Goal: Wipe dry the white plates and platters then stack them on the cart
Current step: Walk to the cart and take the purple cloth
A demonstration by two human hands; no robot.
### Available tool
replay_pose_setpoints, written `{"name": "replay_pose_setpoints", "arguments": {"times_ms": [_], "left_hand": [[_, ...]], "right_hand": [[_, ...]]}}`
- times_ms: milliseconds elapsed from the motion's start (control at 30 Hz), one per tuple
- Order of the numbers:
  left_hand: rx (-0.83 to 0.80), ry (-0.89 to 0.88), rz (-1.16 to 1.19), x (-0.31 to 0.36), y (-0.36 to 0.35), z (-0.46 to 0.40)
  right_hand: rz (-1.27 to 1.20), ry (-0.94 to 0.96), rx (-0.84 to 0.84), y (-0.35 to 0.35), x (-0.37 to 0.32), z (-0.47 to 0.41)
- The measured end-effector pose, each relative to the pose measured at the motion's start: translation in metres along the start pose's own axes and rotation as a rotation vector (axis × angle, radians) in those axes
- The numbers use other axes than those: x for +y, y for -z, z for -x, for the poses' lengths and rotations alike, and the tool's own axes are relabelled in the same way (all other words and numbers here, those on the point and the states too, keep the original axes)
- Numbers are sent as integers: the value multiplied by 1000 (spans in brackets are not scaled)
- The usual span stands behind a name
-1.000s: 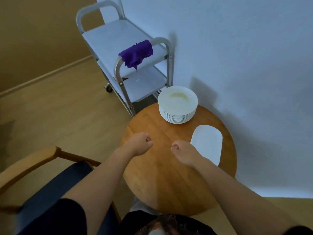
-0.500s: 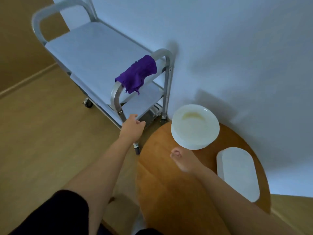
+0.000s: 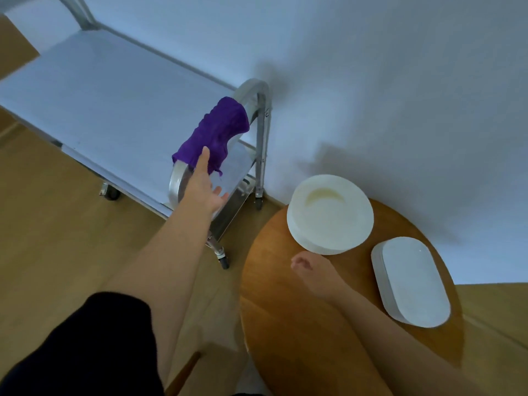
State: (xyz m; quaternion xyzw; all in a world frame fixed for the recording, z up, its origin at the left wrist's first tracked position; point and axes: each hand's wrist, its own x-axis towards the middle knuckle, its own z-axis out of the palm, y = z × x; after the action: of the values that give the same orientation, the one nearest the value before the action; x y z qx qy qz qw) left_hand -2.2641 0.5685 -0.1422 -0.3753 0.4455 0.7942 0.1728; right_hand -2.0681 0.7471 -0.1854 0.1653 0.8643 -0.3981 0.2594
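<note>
L hand [image 3: 204, 187] spread, fingertip at purple cloth [image 3: 213, 135] draped on cart [image 3: 114, 104] handle, far left; contact unclear. R hand [image 3: 310, 268] loosely curled, holds nothing, near plates [image 3: 330, 214]. Platters [image 3: 411, 281] right. Cloth soft, light: pinch hanging edge. Plates fragile, possibly slippery.

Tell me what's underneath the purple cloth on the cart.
The purple cloth drapes over the cart's curved metal handle, which emerges at both ends. The covered middle stretch is hidden. The left hand reaches toward it.
</note>
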Motion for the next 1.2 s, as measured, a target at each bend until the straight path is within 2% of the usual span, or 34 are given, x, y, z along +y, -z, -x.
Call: {"name": "replay_pose_setpoints", "arguments": {"times_ms": [100,367,467,500,600,767,900,1033,1200], "left_hand": [[15,-17,32,-2,-6,-7],[87,-210,-126,-2,-23,-5],[248,-453,-453,-19,-28,19],[244,-511,-529,-29,-28,30],[83,-534,-609,-66,-24,61],[-295,-415,-689,-125,-10,110],[-603,-347,-787,-158,2,138],[-708,-293,-786,-188,8,147],[-719,-485,-834,-235,32,137]], "right_hand": [[-51,-39,19,1,6,-1],[-220,-59,93,10,17,-1],[-341,-66,173,9,19,1],[-402,-72,212,8,18,2],[-639,-87,295,12,12,10],[-1005,-43,356,20,15,32],[-1298,-65,329,23,40,52],[-1390,-33,345,12,77,68],[-1404,48,302,-23,123,83]]}}
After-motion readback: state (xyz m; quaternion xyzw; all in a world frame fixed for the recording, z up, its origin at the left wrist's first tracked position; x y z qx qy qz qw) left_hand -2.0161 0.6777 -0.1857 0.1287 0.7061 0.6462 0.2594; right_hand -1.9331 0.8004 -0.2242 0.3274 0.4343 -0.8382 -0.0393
